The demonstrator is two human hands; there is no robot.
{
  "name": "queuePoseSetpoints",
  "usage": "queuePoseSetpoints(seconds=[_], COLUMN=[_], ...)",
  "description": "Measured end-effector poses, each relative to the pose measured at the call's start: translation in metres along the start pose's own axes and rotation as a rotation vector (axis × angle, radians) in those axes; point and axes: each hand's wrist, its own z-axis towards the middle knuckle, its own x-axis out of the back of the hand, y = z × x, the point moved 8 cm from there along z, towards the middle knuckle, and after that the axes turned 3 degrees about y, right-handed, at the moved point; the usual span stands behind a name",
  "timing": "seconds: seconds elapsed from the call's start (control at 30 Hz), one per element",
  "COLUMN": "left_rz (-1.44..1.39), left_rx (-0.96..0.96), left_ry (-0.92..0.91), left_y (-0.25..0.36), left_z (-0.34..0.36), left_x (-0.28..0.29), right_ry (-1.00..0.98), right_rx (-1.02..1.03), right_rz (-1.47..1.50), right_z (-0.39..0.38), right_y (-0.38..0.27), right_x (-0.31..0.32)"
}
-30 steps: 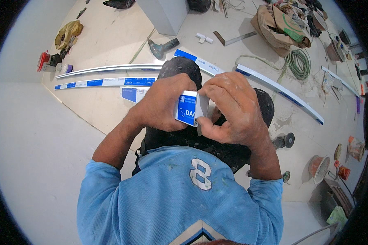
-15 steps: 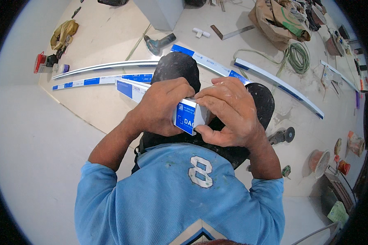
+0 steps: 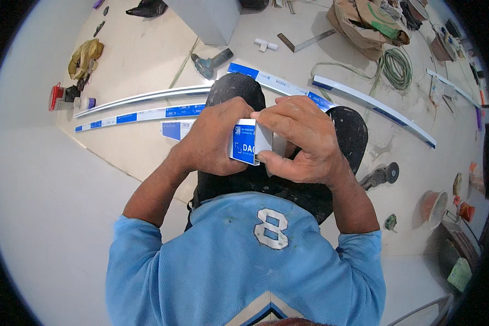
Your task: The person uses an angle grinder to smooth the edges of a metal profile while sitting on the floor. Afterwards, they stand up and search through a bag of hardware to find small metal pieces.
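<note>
Closed around the left side of a blue-and-white profile (image 3: 243, 144), the L hand (image 3: 216, 138) keeps a firm wrap, while the R hand (image 3: 305, 142) takes a wide pinch on its white R side, fingertips at the upper edge, thumb at the lower. The piece sits btwn the two hands, over the lap & in front of the person's blue shirt (image 3: 223, 255). Another blue-and-white section (image 3: 171, 130) shows just beyond the L hand; can't tell if it's the same length. On the pale floor (image 3: 141, 146), a white strip (image 3: 146, 96) & a printed strip (image 3: 126, 118) lie to the left, w/ a third strip (image 3: 280, 85) beyond the knees & a fourth strip (image 3: 358, 98) to the right. Farther off: a power tool (image 3: 205, 66), a T-shaped fitting (image 3: 265, 45), an L-square (image 3: 312, 41) & a coiled green line (image 3: 396, 70); a grinder (image 3: 379, 177) lies nr the R forearm
</note>
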Motion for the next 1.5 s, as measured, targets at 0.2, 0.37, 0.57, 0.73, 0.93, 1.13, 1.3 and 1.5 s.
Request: queuePoseSetpoints(seconds=[0.2, 0.37, 0.57, 0.73, 0.93, 1.13, 1.3, 1.5], left_rz=[-0.079, -0.026, -0.067, -0.134, -0.152, -0.185, -0.195, -0.195], left_rx=[0.076, 0.075, 0.099, 0.086, 0.136, 0.180, 0.265, 0.292], left_ry=[-0.022, -0.073, -0.033, 0.019, -0.041, -0.080, -0.135, -0.175], left_y=[-0.012, -0.013, -0.014, -0.021, -0.030, -0.036, -0.044, -0.055], left_z=[0.000, 0.006, 0.014, 0.022, 0.025, 0.034, 0.035, 0.037], left_x=[0.000, -0.001, 0.000, 0.003, 0.002, 0.004, 0.001, 0.001], right_ry=[0.060, -0.001, 0.002, 0.040, -0.055, -0.007, -0.062, 0.070], right_rx=[-0.040, -0.029, -0.124, -0.263, -0.440, -0.345, -0.271, -0.387], right_rz=[-0.023, -0.198, -0.132, 0.057, 0.307, 0.202, -0.121, 0.142], right_z=[-0.006, -0.008, -0.016, -0.019, -0.022, -0.034, -0.030, -0.043], right_y=[-0.001, -0.013, 0.007, 0.027, 0.042, 0.047, 0.041, 0.056], right_x=[0.000, -0.008, -0.005, -0.008, -0.008, -0.003, -0.005, -0.014])
